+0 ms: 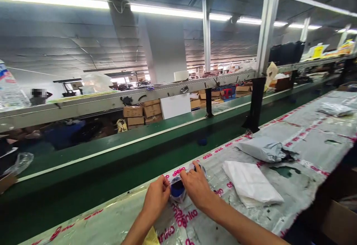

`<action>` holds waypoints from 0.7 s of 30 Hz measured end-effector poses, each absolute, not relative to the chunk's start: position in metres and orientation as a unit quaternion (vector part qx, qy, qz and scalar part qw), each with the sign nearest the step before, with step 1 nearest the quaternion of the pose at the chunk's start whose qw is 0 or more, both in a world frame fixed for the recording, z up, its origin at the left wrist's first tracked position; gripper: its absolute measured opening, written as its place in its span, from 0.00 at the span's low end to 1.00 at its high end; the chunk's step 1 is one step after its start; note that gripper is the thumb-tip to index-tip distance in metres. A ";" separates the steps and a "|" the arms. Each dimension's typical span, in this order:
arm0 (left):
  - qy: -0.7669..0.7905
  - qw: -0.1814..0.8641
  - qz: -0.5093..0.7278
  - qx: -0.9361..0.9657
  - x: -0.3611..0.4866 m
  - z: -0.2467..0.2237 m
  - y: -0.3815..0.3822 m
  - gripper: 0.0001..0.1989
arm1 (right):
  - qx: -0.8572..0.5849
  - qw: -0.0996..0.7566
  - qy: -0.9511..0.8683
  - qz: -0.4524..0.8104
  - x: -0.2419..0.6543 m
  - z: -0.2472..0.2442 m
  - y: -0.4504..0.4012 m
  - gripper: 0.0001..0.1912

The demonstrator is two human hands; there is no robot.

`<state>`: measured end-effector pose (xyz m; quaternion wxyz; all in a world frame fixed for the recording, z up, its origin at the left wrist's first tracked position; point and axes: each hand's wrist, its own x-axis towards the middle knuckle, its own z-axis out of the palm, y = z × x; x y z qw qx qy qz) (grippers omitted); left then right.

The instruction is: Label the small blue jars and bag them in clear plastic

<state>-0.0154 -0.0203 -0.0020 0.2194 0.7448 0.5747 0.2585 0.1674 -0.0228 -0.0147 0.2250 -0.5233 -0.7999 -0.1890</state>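
A small dark blue item (177,189) in clear plastic wrapping lies on the covered worktable (200,215) between my hands. My left hand (158,196), at its left side, is closed in a pinch on the edge of the wrapping. From the right, my right hand (195,185) reaches over the item, its fingers bent around the wrapping. To the right of it are a folded white sheet (252,183) and, behind that, a grey plastic bag (266,150).
Beyond the table runs a green conveyor belt (111,163) with a metal rail (95,102) and a black post (255,103). Cardboard boxes (152,109) stand behind. Another plastic bag (336,109) lies far right. A person's blurred head shows at the left.
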 end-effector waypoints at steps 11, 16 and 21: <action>0.627 0.107 0.173 0.752 -0.007 0.030 -0.047 0.10 | -0.487 0.237 -0.834 -0.111 0.173 0.014 -0.048 0.05; 0.626 0.128 0.188 0.746 -0.011 0.035 -0.050 0.14 | -0.471 0.295 -0.826 -0.092 0.177 0.019 -0.058 0.08; 0.647 0.120 0.186 0.730 -0.008 0.033 -0.059 0.16 | -0.345 0.321 -0.867 -0.158 0.169 -0.007 -0.066 0.07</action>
